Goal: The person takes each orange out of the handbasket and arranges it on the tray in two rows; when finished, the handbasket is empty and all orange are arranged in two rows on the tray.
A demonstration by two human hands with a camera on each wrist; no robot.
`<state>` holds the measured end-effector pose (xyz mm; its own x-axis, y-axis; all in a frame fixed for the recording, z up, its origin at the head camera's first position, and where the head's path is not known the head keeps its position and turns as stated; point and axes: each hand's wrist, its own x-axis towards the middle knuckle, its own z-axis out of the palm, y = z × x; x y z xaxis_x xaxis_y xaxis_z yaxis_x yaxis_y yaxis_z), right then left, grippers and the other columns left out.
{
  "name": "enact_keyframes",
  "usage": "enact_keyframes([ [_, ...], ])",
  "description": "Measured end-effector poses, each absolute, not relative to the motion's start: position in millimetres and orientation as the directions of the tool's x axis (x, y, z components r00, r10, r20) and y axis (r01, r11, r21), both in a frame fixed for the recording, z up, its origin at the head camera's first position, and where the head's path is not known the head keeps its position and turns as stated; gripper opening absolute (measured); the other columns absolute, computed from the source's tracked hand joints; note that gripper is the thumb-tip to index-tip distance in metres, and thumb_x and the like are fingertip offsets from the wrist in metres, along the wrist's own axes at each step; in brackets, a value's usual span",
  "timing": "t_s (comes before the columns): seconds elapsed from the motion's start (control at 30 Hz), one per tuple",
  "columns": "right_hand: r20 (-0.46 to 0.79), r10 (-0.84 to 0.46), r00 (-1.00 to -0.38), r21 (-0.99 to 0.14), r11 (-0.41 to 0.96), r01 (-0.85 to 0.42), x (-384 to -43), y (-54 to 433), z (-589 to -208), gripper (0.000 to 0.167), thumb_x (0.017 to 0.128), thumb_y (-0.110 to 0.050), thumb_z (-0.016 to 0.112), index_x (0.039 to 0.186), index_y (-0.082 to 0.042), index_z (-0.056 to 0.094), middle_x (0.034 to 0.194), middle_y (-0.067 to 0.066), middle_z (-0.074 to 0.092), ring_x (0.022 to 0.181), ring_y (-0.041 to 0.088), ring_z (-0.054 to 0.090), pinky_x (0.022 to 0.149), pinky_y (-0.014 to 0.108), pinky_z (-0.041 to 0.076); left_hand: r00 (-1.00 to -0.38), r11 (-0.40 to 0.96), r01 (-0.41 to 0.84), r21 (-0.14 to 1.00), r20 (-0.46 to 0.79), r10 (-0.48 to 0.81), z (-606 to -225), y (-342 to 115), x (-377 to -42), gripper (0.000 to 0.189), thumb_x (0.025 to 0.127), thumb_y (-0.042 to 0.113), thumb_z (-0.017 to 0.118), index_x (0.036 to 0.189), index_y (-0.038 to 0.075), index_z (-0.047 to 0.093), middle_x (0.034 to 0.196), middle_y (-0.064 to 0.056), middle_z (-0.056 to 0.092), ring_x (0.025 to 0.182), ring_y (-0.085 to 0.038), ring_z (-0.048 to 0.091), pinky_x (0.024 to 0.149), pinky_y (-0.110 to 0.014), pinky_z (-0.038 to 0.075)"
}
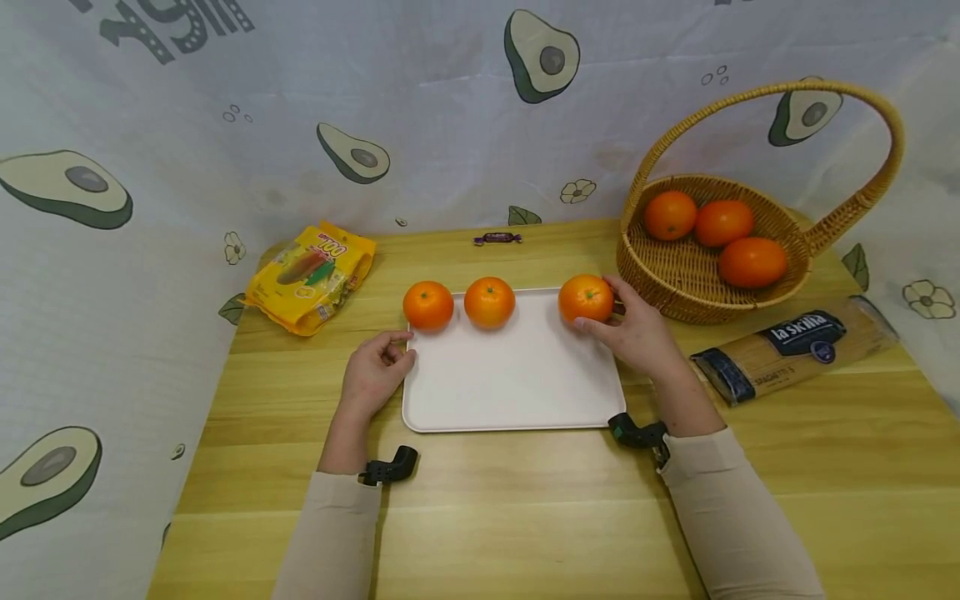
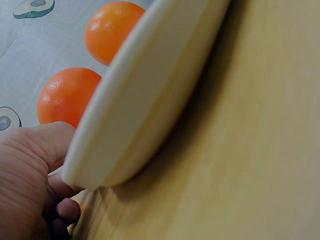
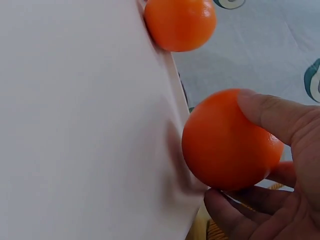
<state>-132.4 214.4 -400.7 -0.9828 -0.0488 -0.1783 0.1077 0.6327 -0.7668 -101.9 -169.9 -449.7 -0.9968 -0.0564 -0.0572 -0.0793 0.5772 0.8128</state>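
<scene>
A white rectangular tray [image 1: 513,375] lies on the wooden table. Along its far edge sit two oranges, one [image 1: 428,306] at the left corner and another [image 1: 489,302] beside it. My right hand [image 1: 641,332] holds a third orange [image 1: 586,298] at the tray's far right corner, thumb on one side and fingers around the other; the right wrist view shows this orange [image 3: 230,140] close up. My left hand [image 1: 372,372] pinches the tray's left edge. In the left wrist view the thumb and curled fingers meet the tray's rim [image 2: 125,100].
A wicker basket [image 1: 660,287] with a tall handle holds three oranges at the back right. Spaghetti [image 1: 795,350] in a packet lies in front of it. A yellow snack bag [image 1: 311,275] stands back left, and a small purple-wrapped candy [image 1: 498,238] lies behind the tray.
</scene>
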Motion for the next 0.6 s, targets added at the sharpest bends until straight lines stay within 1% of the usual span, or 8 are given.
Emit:
enact_keyframes([
  [0.23,-0.180,-0.058,-0.982,-0.768,0.631,0.104,-132.8,214.5,-403.8,0.097,0.091,-0.040,0.076,0.163,-0.010,0.018,0.160,0.025,0.035,0.139,0.047,0.049,0.108,0.057,0.046,-0.997,0.577,-0.081,0.813,-0.060,-0.056,-450.0,-169.5,-101.7,0.030,0.091,0.018,0.073,0.120,0.014,0.074,0.083,-0.006,0.062,0.072,-0.020,0.053,0.066,-0.027,0.042],
  [0.43,-0.188,-0.049,-0.981,-0.751,0.651,0.111,-133.5,213.4,-402.9,0.095,0.093,-0.039,0.074,0.164,-0.009,0.017,0.159,0.028,0.035,0.138,0.047,0.049,0.109,0.057,0.045,-0.996,0.581,-0.087,0.809,-0.064,-0.059,-449.8,-169.3,-101.8,0.030,0.091,0.018,0.073,0.121,0.013,0.074,0.084,-0.006,0.062,0.073,-0.020,0.053,0.066,-0.027,0.042],
  [0.6,-0.187,-0.048,-0.981,-0.761,0.639,0.113,-134.2,213.2,-403.7,0.096,0.094,-0.039,0.073,0.164,-0.008,0.016,0.160,0.026,0.036,0.139,0.046,0.048,0.111,0.058,0.043,-0.996,0.578,-0.087,0.812,-0.064,-0.060,-449.0,-168.9,-101.4,0.030,0.091,0.018,0.073,0.121,0.014,0.074,0.083,-0.006,0.062,0.073,-0.020,0.053,0.066,-0.027,0.042],
])
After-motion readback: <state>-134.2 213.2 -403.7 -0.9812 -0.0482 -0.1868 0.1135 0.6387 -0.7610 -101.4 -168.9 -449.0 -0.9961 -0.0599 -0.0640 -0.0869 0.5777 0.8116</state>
